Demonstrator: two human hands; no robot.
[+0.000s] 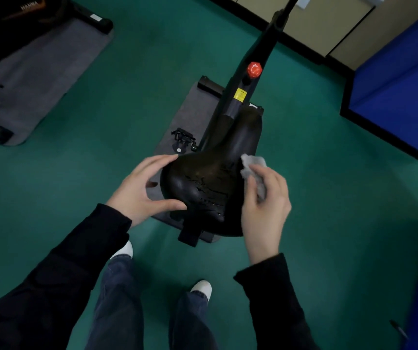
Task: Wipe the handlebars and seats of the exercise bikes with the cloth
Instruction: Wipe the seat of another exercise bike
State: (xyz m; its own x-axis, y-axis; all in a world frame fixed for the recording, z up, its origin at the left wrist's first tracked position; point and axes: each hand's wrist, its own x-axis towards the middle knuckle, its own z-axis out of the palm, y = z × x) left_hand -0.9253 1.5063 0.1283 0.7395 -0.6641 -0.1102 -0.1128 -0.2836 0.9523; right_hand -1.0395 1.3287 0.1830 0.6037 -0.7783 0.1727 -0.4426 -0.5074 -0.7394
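A black bike seat (210, 173) with a cracked top surface fills the middle of the view, its narrow nose pointing away from me. My left hand (144, 188) holds the seat's wide left rear edge, fingers over the top and thumb against the back. My right hand (264, 205) grips a crumpled grey-white cloth (253, 165) and holds it against the seat's right side. The bike's black frame (258, 72) runs up and away, carrying a red knob (254, 69) and a yellow label. The handlebars are out of view.
The bike stands on a grey mat (187, 114) on green floor; a black pedal (184, 138) shows left of the seat. Another bike on a grey mat (38, 74) sits at upper left. Blue panels (400, 87) and a beige wall bound the right side. My feet are below.
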